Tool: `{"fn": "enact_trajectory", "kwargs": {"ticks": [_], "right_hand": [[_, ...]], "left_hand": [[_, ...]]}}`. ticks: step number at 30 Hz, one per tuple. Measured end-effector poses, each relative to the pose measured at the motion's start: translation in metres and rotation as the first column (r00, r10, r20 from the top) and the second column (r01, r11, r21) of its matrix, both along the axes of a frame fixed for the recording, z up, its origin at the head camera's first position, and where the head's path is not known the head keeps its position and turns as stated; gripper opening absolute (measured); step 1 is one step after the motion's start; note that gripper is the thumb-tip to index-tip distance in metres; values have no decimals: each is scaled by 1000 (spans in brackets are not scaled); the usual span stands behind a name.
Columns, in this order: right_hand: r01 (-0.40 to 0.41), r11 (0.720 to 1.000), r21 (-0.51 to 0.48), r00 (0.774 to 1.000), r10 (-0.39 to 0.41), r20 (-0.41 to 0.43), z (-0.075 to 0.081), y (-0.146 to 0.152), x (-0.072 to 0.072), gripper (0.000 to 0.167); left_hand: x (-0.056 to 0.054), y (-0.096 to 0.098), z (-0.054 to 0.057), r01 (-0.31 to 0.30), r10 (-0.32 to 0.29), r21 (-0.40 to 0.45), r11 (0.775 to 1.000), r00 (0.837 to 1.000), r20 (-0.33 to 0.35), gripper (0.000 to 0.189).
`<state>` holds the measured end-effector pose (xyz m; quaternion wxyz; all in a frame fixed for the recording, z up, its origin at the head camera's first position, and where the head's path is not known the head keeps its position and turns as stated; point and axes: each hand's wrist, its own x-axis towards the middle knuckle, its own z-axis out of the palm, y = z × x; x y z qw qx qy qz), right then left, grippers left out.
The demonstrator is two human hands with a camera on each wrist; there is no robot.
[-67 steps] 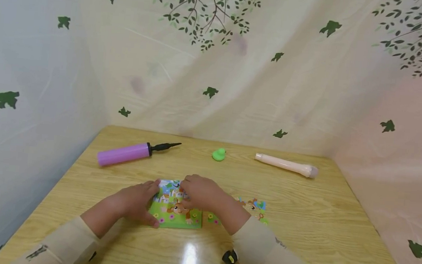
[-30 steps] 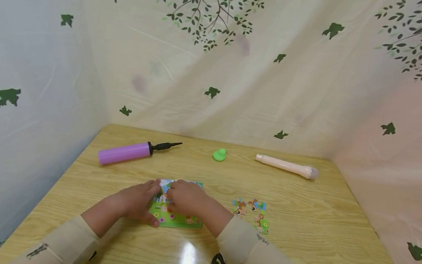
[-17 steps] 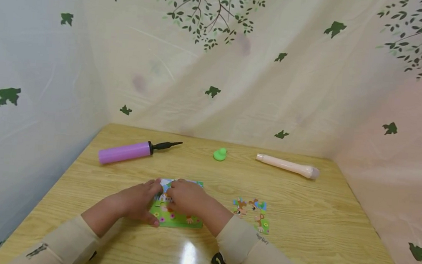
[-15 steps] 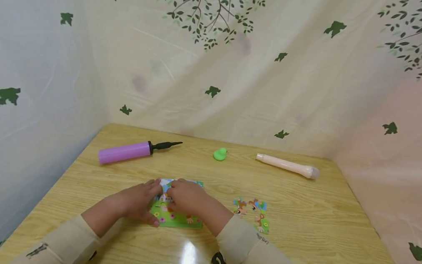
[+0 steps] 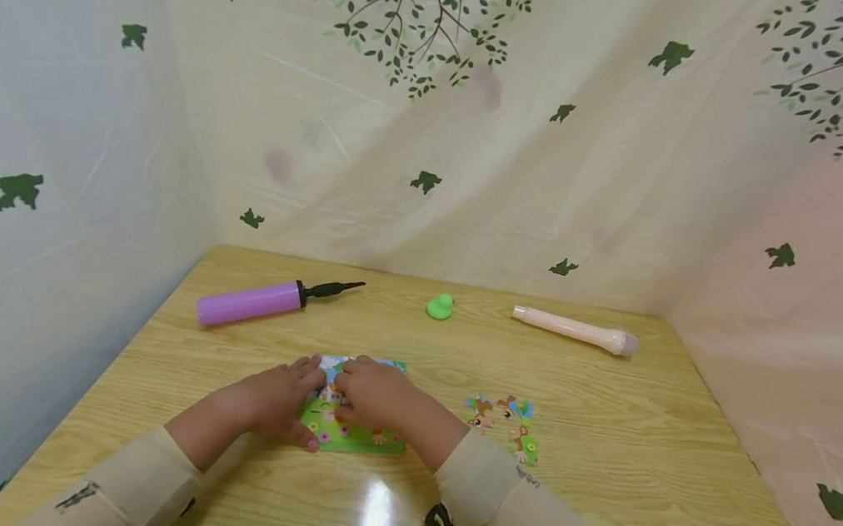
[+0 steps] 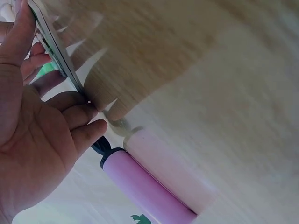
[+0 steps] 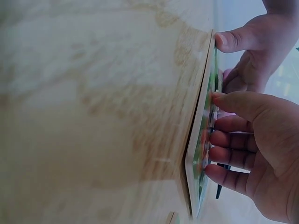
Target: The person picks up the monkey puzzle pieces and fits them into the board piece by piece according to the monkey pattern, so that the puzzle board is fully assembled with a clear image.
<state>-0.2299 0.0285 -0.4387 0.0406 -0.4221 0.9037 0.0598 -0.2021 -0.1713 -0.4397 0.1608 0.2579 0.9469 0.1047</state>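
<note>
A small jigsaw puzzle board [image 5: 364, 444] with a bright cartoon picture lies flat on the table. My left hand [image 5: 270, 400] rests along its left side, thumb at the near corner and fingertips near the far one. In the left wrist view, some of its fingers lie beside the board's edge [image 6: 58, 51]. The right hand [image 5: 380, 393] sets its fingertips on the picture and covers the middle. Thumb and fingers press on the board's face [image 7: 196, 144] in the right wrist view, with no piece visible between them. Several loose puzzle pieces [image 5: 522, 445] with monkey parts lie right of the board.
Along the back of the wooden table [image 5: 649, 408] lie a purple balloon pump [image 5: 248, 304] with a black nozzle, a green toy duck [image 5: 439, 307] and a pale pink toy microphone [image 5: 569, 329]. A leaf-printed cloth [image 5: 323, 179] hangs behind and at both sides.
Over two seconds my right hand has shifted left across the board, and the loose pieces on the right have come into fuller view. In the last second both hands have stayed still.
</note>
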Motion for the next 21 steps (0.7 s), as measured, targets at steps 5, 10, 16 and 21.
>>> {"fn": "enact_trajectory", "kwargs": {"ticks": [5, 10, 16, 21], "right_hand": [[-5, 1000, -12, 1000, 5, 3, -1, 2, 0, 30], [0, 1000, -22, 1000, 0, 20, -1, 3, -1, 30], [30, 999, -43, 998, -28, 47, -1, 3, 0, 27], [25, 999, -27, 999, -24, 38, -3, 0, -2, 28]], "left_hand": [[0, 0, 1, -6, 5, 42, 999, 1000, 17, 73], [0, 0, 0, 32, -32, 49, 998, 999, 6, 69], [0, 1, 1, 43, -43, 27, 999, 999, 2, 70], [1, 2, 2, 41, -41, 19, 999, 999, 6, 72]]}}
